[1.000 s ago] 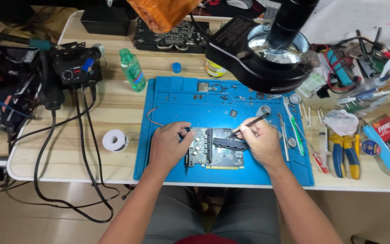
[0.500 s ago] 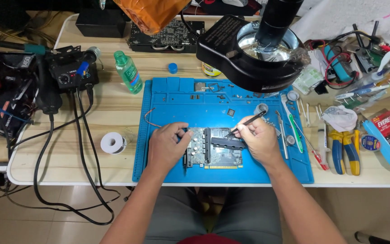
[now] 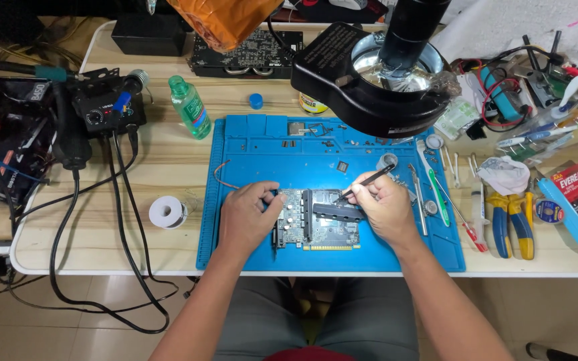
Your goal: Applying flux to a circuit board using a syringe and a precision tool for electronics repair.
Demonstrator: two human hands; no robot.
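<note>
Graphics card (image 3: pixel 316 224) lay on the blue repair mat (image 3: pixel 249 154) at lower centre of the frame. At its left edge the left hand (image 3: pixel 245 217) gripped the board, fingers curled. From the right, the right hand (image 3: pixel 386 207) pinched black tweezers (image 3: pixel 366 183), tips down on the card's top. A solder spool (image 3: pixel 167 212) sat left of the mat.

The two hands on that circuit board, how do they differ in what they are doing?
The left hand holds no tool and grips the circuit board at its left edge; the right hand holds thin dark tweezers like a pen. The left hand lies flat and low; the right is curled, its tool slanting up and right. Both rest over the blue mat.
</note>
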